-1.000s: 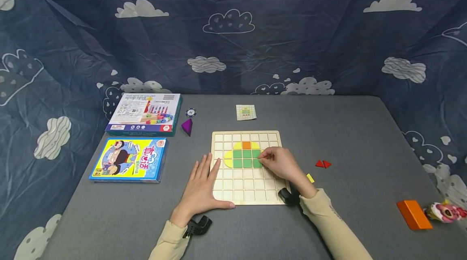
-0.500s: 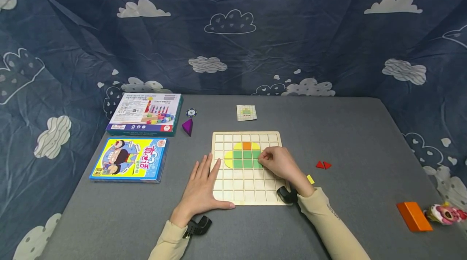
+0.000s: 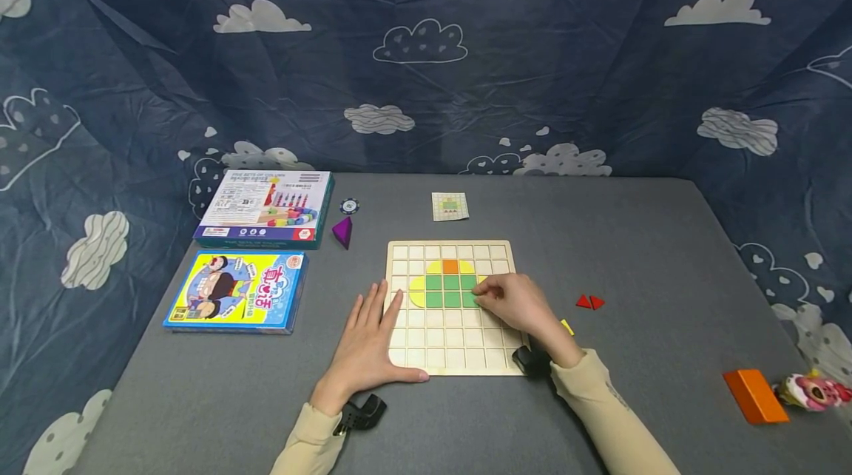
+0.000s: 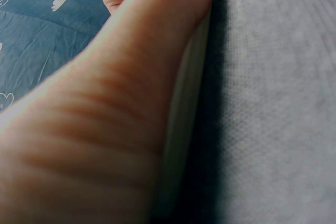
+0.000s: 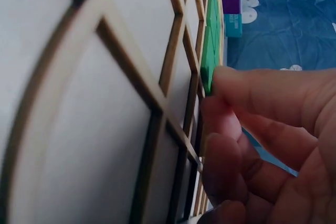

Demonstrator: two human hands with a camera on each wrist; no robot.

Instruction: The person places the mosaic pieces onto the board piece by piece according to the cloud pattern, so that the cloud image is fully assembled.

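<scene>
A pale wooden grid board (image 3: 435,356) lies on the grey table, its cells partly filled with flat tiles. Green square tiles (image 3: 450,282) form a block, with an orange square tile (image 3: 450,266) above it and yellow curved tiles (image 3: 416,291) around. My left hand (image 3: 369,345) rests with spread fingers along the board's left edge, thumb at the near edge. My right hand (image 3: 515,301) pinches at the block's lower right; in the right wrist view its thumb and fingertip meet a green tile's corner (image 5: 208,74). The left wrist view shows mostly the thumb side of my left hand (image 4: 121,87).
Right of the board lie two red triangles (image 3: 583,302) and a yellow piece (image 3: 567,327). A small pattern card (image 3: 450,206) lies behind it. Two boxes (image 3: 233,291), a purple piece (image 3: 342,231) and a round chip (image 3: 349,206) are left; an orange block (image 3: 755,395) and a figurine (image 3: 808,391) are far right.
My right hand has shifted slightly right and toward me, its fingertips still at the block's lower right. My left hand and the tiles look unchanged.
</scene>
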